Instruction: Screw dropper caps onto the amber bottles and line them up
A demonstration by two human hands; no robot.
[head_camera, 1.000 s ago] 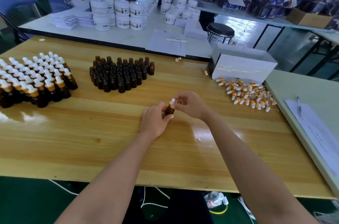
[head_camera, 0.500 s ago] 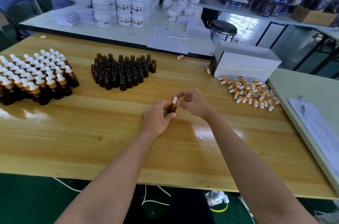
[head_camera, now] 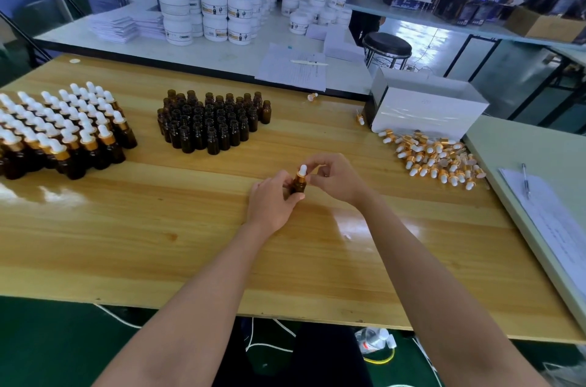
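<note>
The fingertips (head_camera: 314, 177) of the right hand (head_camera: 336, 178) are pinching the white-topped dropper cap (head_camera: 302, 169). The cap sits on top of one small amber bottle (head_camera: 299, 184). The left hand (head_camera: 272, 203) is curled round that bottle and holds it standing up. It is near the middle of the wooden table (head_camera: 158, 243). I can't tell if the bottle's bottom touches the wood. I also can't tell if the cap is tight yet, so I think this one is partway done.

By the left edge stands a big bunch of capped bottles (head_camera: 60, 129), packed in neat rows. Those look finished. Toward the far edge, in the middle, stands a bunch of open bottles (head_camera: 212, 123) with no caps. There are lots of them, so I think a big part of the job is left.

Near the right edge lies a pile of loose caps (head_camera: 434, 158), just in front of a white box (head_camera: 425, 107). One stray cap (head_camera: 312, 97) lies by the far edge.
</note>
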